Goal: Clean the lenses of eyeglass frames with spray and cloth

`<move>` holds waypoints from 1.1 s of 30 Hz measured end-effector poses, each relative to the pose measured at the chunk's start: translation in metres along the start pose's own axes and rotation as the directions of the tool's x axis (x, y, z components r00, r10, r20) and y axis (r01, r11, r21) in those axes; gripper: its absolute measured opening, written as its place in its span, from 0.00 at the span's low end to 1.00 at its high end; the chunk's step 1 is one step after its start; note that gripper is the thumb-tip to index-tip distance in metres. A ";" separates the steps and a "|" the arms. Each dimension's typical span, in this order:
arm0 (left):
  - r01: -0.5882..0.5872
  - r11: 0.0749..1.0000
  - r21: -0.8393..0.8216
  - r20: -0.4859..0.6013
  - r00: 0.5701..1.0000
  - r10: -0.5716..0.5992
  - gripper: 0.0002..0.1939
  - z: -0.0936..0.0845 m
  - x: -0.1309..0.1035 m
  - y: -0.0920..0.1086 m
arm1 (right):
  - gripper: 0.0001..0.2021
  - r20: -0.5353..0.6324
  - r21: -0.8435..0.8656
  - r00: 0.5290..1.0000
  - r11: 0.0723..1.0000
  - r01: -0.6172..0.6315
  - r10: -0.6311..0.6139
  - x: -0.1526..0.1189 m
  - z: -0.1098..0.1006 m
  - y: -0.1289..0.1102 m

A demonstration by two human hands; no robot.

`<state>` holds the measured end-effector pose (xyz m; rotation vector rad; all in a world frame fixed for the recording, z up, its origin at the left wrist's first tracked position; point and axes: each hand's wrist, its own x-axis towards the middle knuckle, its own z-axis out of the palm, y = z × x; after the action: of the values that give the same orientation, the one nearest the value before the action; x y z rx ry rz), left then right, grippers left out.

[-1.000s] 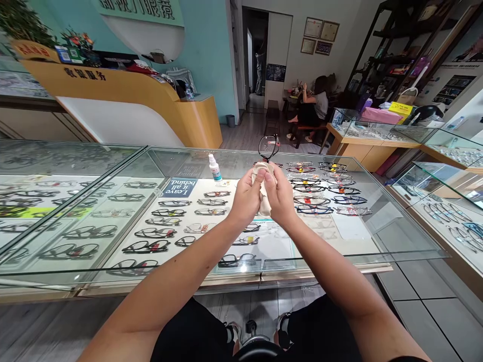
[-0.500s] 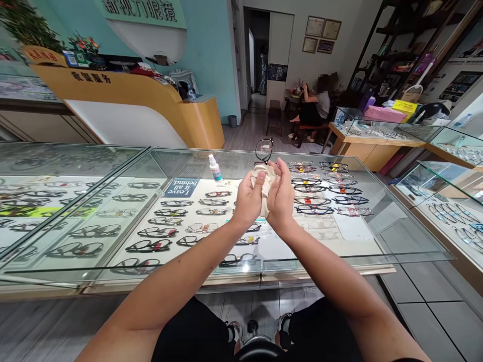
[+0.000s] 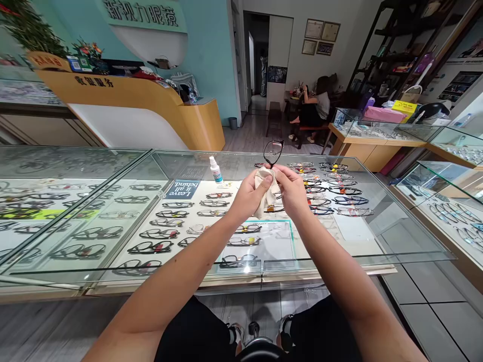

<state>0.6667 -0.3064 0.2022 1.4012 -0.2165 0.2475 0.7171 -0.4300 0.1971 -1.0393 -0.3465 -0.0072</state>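
A pair of dark-framed eyeglasses (image 3: 273, 152) is held up over the glass counter, one lens standing above my fingers. The rest of the frame is hidden behind my hands and a beige cloth (image 3: 263, 180). My left hand (image 3: 248, 195) is closed on the cloth, thumb pressed on its front, and a loose fold hangs down from it. My right hand (image 3: 292, 190) pinches the eyeglasses close beside the cloth, fingertips near the left hand's. A white spray bottle (image 3: 216, 170) with a blue label stands upright on the counter to the left of my hands.
Beneath my arms lies a glass display counter (image 3: 324, 259) with rows of eyeglasses inside. Another glass case (image 3: 445, 201) stands at the right. A wooden cashier desk (image 3: 204, 120) is beyond the counter at left, and a person (image 3: 320, 103) sits at a table in the back.
My hands have shifted slightly right and turned, with the eyeglasses tilting. My right hand's fingers went from extended alongside the cloth to a pinch, and the cloth now hangs lower.
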 end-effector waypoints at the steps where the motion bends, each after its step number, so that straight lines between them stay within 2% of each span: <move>1: 0.017 1.000 -0.009 -0.005 1.000 -0.018 0.42 0.000 0.000 0.000 | 0.16 -0.003 0.013 1.000 1.000 -0.011 0.011 0.000 0.000 0.001; 8: 0.035 0.998 -0.058 -0.089 0.995 -0.040 0.42 -0.004 0.005 -0.003 | 0.15 0.051 0.040 0.999 0.999 -0.019 0.017 -0.002 0.002 -0.002; 14: 0.064 0.989 -0.131 0.018 0.998 -0.062 0.44 -0.005 0.008 -0.001 | 0.16 0.039 0.103 0.996 0.991 -0.082 0.079 -0.002 0.002 -0.005; 16: 0.034 0.994 -0.105 0.002 0.999 -0.034 0.42 -0.005 0.008 -0.001 | 0.17 0.035 0.106 0.995 0.990 -0.092 0.088 -0.002 0.003 -0.005; 21: -0.080 0.995 0.055 -0.140 0.986 0.087 0.35 -0.005 0.007 -0.004 | 0.16 0.088 0.056 0.996 0.998 -0.030 0.025 -0.006 0.006 -0.004; 23: -0.093 0.992 0.086 -0.149 0.983 0.105 0.35 -0.005 0.006 -0.002 | 0.16 0.109 0.029 0.994 0.999 -0.018 0.015 -0.007 0.005 -0.005; 25: -0.081 0.993 0.089 -0.083 0.993 0.089 0.36 -0.007 0.006 0.001 | 0.16 0.093 0.024 0.995 0.999 -0.027 0.025 -0.005 0.003 -0.006; 27: -0.046 0.994 0.096 0.059 0.997 0.041 0.36 -0.011 0.006 0.004 | 0.15 0.063 0.057 0.996 0.996 -0.063 0.059 -0.003 0.000 -0.008; 29: -0.028 0.992 0.124 0.181 0.984 0.005 0.36 -0.014 0.008 0.005 | 0.16 0.045 0.095 0.995 0.991 -0.098 0.094 0.000 -0.002 -0.010; 31: -0.048 0.989 0.141 0.187 0.982 0.021 0.37 -0.016 0.010 0.003 | 0.17 0.043 0.104 0.993 0.988 -0.117 0.113 0.000 -0.002 -0.010; 33: -0.076 0.990 0.122 0.101 0.993 0.064 0.38 -0.014 0.011 -0.002 | 0.18 0.049 0.099 0.992 0.987 -0.124 0.119 -0.001 -0.001 -0.008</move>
<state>0.6776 -0.2926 0.2015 1.5339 -0.3359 0.2551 0.7155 -0.4348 0.2033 -0.9590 -0.3185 0.1410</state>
